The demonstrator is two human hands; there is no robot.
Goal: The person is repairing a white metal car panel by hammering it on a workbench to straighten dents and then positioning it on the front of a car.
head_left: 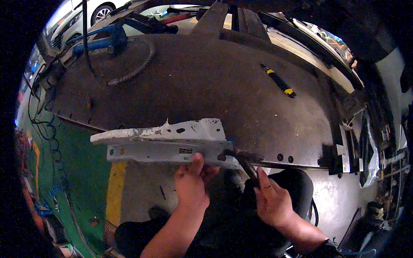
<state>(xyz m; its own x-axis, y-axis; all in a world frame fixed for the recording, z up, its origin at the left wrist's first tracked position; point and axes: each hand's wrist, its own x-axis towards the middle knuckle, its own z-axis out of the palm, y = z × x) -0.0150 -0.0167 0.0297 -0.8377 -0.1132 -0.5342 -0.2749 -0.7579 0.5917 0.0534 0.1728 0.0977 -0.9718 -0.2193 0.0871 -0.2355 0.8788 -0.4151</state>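
A long silver-grey sheet-metal car body part (167,150), with a ragged pale upper flange and several holes, lies along the table's near edge and overhangs it. My left hand (192,182) grips its lower edge near the middle, thumb against the front face. In my right hand (272,198) is a hammer (246,165), gripped by its dark handle. The hammer's head is at the right end of the metal part; I cannot tell whether it touches.
On the brown metal table (206,81) lies a black and yellow utility knife (279,81) at far right. A grey ribbed hose (144,66) and a blue tool (103,39) are at far left. Dark cables (53,146) hang at the left, and a white car (77,23) stands beyond.
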